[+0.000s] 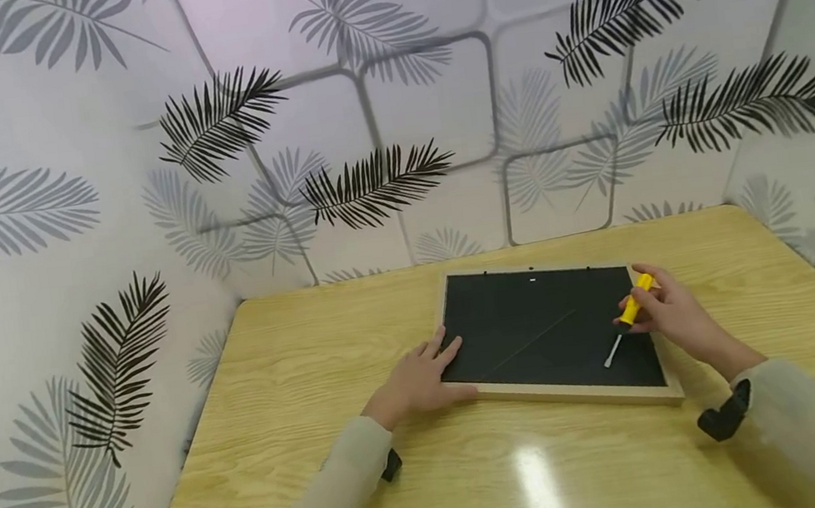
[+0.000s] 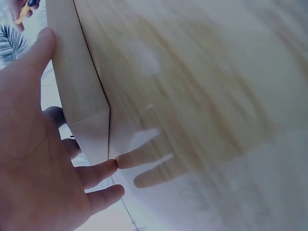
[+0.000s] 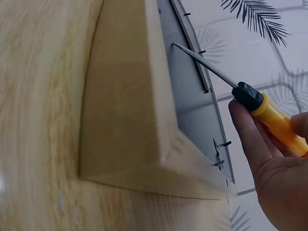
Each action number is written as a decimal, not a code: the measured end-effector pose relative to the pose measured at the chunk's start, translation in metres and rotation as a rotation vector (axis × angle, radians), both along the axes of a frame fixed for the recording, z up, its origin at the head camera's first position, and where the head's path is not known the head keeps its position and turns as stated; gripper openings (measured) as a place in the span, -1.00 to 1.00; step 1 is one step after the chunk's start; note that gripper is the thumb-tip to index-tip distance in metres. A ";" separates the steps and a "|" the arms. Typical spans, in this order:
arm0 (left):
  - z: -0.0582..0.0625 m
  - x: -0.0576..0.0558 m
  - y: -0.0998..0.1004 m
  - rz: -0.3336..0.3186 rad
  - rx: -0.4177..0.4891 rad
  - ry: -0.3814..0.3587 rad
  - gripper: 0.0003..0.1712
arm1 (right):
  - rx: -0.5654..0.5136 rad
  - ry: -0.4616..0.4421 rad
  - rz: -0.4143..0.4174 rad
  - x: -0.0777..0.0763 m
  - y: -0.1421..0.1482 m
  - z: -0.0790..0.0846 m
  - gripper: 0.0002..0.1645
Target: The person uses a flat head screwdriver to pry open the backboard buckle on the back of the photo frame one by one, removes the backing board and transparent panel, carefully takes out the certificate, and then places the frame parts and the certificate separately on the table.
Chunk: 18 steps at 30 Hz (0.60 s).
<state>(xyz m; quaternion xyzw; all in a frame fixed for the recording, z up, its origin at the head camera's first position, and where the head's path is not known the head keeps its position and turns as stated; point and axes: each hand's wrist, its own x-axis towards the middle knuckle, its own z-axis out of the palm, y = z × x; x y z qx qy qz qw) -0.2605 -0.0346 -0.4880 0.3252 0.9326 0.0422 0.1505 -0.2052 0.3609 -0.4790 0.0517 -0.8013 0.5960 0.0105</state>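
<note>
A wooden picture frame (image 1: 570,391) lies face down on the table, its black backing panel (image 1: 521,321) facing up. My left hand (image 1: 418,380) rests at the near left corner, fingers spread over the edge and thumb along the near side. In the left wrist view, fingers of the left hand (image 2: 43,149) reach past the frame's corner (image 2: 89,127). Over the panel's right part, my right hand (image 1: 680,325) grips a screwdriver (image 1: 634,308) by its yellow handle, the metal shaft slanting down towards the panel. Small dark tabs (image 3: 222,144) stick out along the frame's inner edge in the right wrist view.
The yellowish wooden table (image 1: 300,367) extends around the frame on all sides. Behind it and to the left stands a wall (image 1: 429,109) with a leaf pattern. A black strap device (image 1: 727,412) sits on the right wrist.
</note>
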 end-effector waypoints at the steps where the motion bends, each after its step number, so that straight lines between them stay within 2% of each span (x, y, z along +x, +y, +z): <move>1: 0.000 -0.001 -0.004 0.004 0.007 -0.001 0.04 | -0.010 -0.004 0.013 -0.001 -0.002 -0.002 -0.28; 8: -0.003 -0.002 -0.027 0.034 0.033 -0.003 0.04 | -0.048 -0.024 0.081 -0.009 -0.022 -0.009 -0.28; 18: -0.005 -0.007 -0.046 0.049 0.047 -0.020 0.03 | -0.087 -0.017 0.088 -0.018 -0.041 -0.015 -0.31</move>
